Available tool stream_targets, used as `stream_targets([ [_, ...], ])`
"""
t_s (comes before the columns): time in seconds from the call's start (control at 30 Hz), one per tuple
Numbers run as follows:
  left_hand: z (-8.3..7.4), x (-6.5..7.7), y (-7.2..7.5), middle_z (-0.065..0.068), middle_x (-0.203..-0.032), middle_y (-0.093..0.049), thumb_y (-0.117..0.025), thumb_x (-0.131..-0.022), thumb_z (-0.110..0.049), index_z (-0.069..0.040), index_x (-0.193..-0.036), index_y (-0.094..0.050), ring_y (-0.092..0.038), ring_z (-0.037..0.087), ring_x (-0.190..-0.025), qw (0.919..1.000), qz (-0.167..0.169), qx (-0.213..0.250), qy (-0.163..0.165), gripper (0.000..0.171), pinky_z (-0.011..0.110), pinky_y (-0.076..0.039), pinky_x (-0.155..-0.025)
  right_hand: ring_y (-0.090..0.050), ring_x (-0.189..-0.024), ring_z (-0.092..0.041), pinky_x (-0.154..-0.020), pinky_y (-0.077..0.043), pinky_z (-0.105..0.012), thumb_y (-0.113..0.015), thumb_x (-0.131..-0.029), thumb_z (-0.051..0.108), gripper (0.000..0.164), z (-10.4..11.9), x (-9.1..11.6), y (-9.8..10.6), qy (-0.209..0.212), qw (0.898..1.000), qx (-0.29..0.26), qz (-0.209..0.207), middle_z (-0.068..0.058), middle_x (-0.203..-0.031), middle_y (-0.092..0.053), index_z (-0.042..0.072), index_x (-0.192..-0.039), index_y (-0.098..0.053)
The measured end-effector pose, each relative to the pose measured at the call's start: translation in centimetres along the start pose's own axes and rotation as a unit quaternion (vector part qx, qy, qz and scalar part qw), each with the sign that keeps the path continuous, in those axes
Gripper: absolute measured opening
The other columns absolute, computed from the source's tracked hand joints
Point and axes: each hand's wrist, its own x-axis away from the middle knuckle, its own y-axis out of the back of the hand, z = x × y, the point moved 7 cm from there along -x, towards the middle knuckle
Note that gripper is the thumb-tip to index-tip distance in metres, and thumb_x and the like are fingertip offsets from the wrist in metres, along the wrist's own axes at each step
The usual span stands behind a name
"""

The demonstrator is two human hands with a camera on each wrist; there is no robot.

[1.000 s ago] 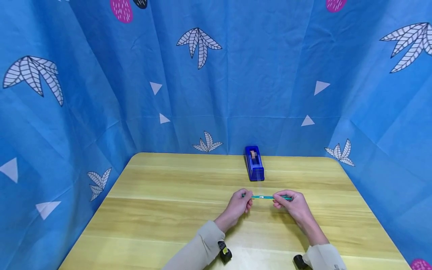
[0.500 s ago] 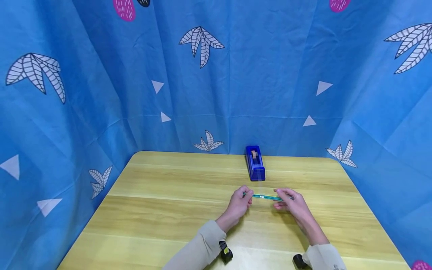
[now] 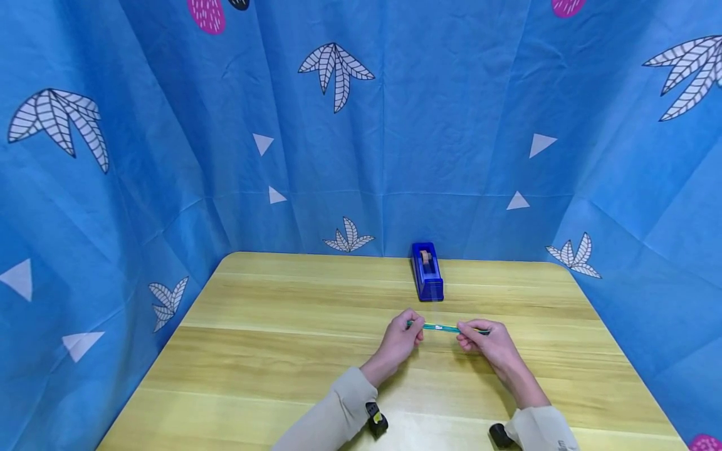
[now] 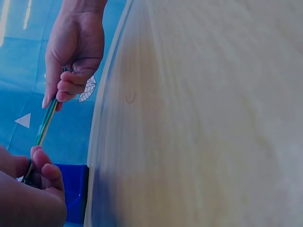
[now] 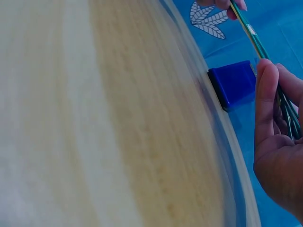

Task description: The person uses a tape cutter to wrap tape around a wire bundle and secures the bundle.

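A slim bundle of green and yellow strands [image 3: 441,327] stretches level between both hands above the table; it looks like wires, though the kind is unclear. My left hand [image 3: 399,341] pinches one end between thumb and curled fingers. At the other end, my right hand [image 3: 493,343] grips it, and loose strand ends show past the fingers in the right wrist view. A small shiny patch, like clear tape [image 5: 251,30], sits on the middle of the bundle. From the blue tape dispenser [image 3: 427,272] just beyond, a faint clear strip runs down toward the bundle.
The wooden table [image 3: 271,351] has rounded far corners and meets a blue patterned curtain [image 3: 440,156] at the back and sides. Its roll in place, the dispenser stands near the far edge.
Half a second ago the right fingers were spread more loosely at their end of the bundle; now they close on it again. The left hand keeps its hold, nearly still.
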Motion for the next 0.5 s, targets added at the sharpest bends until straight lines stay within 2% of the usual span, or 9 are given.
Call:
stream_targets([
  [0.17,0.35,-0.04,-0.05,-0.002,-0.077,-0.058,-0.051,-0.109,-0.024,-0.009,-0.102,-0.064,-0.052,0.010,-0.065,0.9992,0.012,0.026,0.027,0.022,0.019,-0.041,-0.055,-0.071,-0.071,-0.011,-0.070,-0.062,-0.025,-0.071,-0.099,0.014,0.026,0.20,0.05,0.35,0.015,0.999,0.031,-0.019,-0.006,-0.084,-0.077,-0.009,-0.110,-0.074],
  [0.33,0.42,-0.35,0.06,-0.002,-0.077,-0.058,-0.050,-0.110,-0.028,-0.005,-0.109,-0.065,-0.051,0.009,-0.065,0.9986,0.022,0.034,0.033,0.027,0.018,-0.043,-0.055,-0.073,-0.073,-0.009,-0.073,-0.062,-0.025,-0.073,-0.098,0.013,0.030,0.52,-0.01,0.38,0.038,0.998,0.042,-0.025,-0.003,-0.084,-0.078,-0.012,-0.114,-0.072],
  [0.5,0.46,-0.68,0.07,-0.002,-0.075,-0.058,-0.053,-0.109,-0.024,-0.002,-0.106,-0.064,-0.050,0.008,-0.063,0.9982,0.036,0.034,0.034,0.025,0.018,-0.042,-0.053,-0.072,-0.071,-0.009,-0.074,-0.061,-0.023,-0.075,-0.096,0.012,0.034,0.72,-0.15,0.24,0.057,0.997,0.045,-0.022,-0.006,-0.083,-0.078,-0.015,-0.115,-0.070],
])
